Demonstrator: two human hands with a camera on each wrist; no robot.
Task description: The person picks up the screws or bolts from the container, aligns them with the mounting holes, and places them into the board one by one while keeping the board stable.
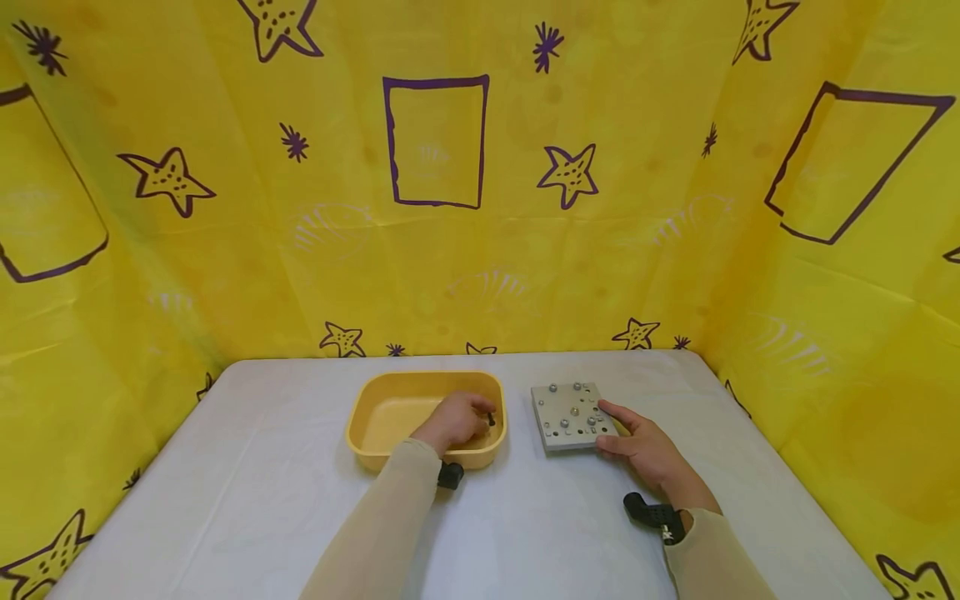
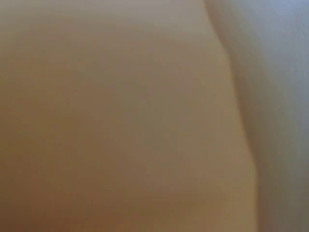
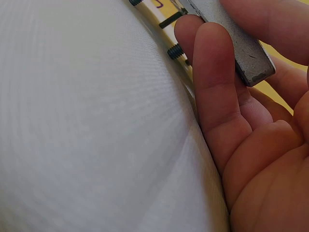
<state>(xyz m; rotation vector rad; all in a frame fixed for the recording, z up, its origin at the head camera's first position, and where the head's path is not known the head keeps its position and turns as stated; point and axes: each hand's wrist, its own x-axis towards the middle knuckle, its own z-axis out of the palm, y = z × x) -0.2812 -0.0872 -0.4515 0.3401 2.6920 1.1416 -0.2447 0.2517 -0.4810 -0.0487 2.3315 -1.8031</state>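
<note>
Head view: a person works at a white table (image 1: 262, 500) inside a yellow star-patterned enclosure. The step in hand appears to be picking a small dark screw (image 1: 491, 418) out of the yellow tray (image 1: 375, 398), which lies left of the grey metal plate (image 1: 572, 414). The left hand (image 1: 457, 421) is inside the tray, fingers curled, pinching the screw at its tips. The right hand (image 1: 645, 450) steadies the plate at its near right corner, thumb on top and fingers under the edge; the right wrist view shows the fingers (image 3: 212, 72) curled round the plate (image 3: 236, 43), with screw ends (image 3: 175, 50) protruding below. The left wrist view is blurred and shows nothing usable. The next move likely calls for carrying the screw to a free hole and aligning it upright.
</note>
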